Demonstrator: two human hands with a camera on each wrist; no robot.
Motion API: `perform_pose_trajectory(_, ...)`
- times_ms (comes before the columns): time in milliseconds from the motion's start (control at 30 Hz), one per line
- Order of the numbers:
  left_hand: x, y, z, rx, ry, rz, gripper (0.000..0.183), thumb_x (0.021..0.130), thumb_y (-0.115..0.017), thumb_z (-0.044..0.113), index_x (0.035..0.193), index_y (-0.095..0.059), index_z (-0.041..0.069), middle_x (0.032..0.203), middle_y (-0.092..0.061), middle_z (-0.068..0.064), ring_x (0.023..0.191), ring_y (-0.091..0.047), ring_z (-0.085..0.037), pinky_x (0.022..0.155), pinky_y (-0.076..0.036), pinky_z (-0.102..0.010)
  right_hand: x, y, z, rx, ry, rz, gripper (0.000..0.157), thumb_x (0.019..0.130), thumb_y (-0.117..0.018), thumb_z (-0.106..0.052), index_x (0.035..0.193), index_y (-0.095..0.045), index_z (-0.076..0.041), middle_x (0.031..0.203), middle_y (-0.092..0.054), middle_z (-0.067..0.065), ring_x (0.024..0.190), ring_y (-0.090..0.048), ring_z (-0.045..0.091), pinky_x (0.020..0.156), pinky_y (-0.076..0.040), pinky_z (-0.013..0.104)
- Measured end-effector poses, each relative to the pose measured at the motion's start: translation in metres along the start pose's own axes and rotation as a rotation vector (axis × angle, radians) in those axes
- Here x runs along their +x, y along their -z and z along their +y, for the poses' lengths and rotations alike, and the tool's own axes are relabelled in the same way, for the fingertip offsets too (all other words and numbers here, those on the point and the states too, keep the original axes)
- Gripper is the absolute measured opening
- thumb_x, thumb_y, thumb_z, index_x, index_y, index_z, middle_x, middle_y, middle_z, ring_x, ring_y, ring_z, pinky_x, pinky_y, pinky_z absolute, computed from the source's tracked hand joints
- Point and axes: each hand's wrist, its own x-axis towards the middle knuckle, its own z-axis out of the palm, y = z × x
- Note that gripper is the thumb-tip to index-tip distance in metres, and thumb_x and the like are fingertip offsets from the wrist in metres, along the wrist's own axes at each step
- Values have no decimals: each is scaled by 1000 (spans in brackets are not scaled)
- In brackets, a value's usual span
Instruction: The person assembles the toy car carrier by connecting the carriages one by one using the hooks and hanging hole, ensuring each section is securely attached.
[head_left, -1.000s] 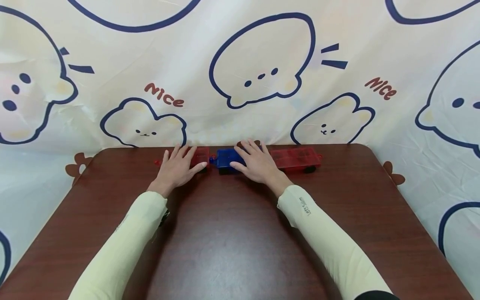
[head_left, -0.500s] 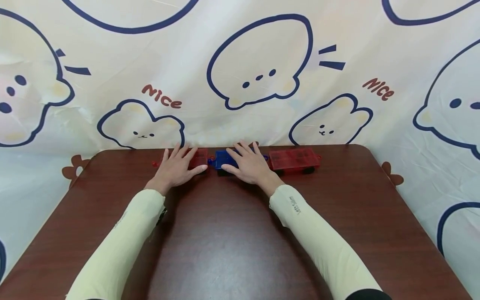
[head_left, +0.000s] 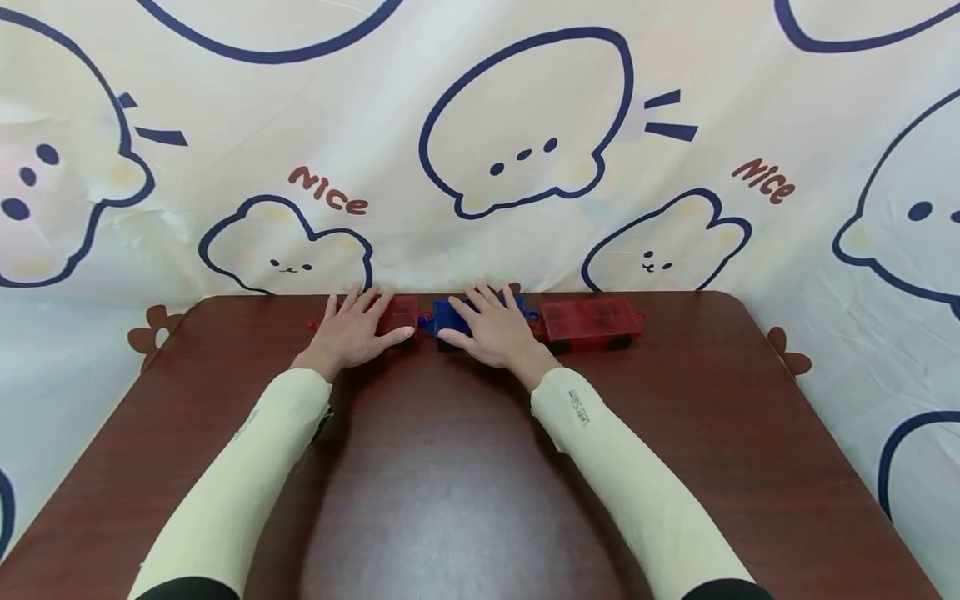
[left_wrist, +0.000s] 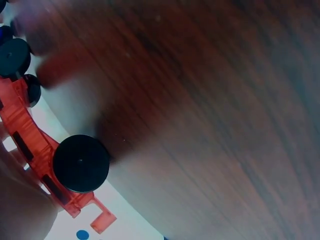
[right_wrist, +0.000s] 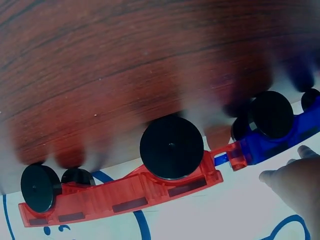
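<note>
Three toy wagons stand in a row along the table's far edge in the head view. My left hand (head_left: 349, 333) rests with spread fingers over the left red wagon (head_left: 403, 313), hiding much of it. Over the middle blue wagon (head_left: 444, 318) lies my right hand (head_left: 491, 333), its fingers also spread. The right red wagon (head_left: 592, 322) is untouched. A coupling (right_wrist: 227, 156) links it to the blue wagon (right_wrist: 302, 131) in the right wrist view. Black wheels (left_wrist: 81, 163) show under the left red wagon in the left wrist view.
The dark brown wooden table (head_left: 420, 483) extends toward me in front of the wagons. Right behind its far edge hangs a pale cloth (head_left: 480, 242) printed with blue cartoon outlines, which also covers both sides.
My right hand has slid left across the blue wagon, so the coupling and the near end of the right red wagon now show. The left hand and the wagons stay nearly in place.
</note>
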Motion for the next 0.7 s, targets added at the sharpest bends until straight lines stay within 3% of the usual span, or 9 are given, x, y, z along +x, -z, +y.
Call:
perform_pose_trajectory(367,6,-1,-1,43,-41,-16,102,89,-35,84,163,-22,14,166,-18,-20,153,-4,-45,118,3,-65,6,-6,3,-32,-29,-35,81,98,-19,-76,163,-25,-28,169,-17,4,156,-5,24,122,0,57)
perform_pose_trajectory(700,12,-5,-2,82,-52,-6,105,88,-35,85,163,-21,14,167,-18,-18,153,-7,-43,118,-1,-66,10,-8,5,-154,-14,-53,83,96,-13,-79,163,-20,-31,169,-18,4,156,-5,25,121,-3,59)
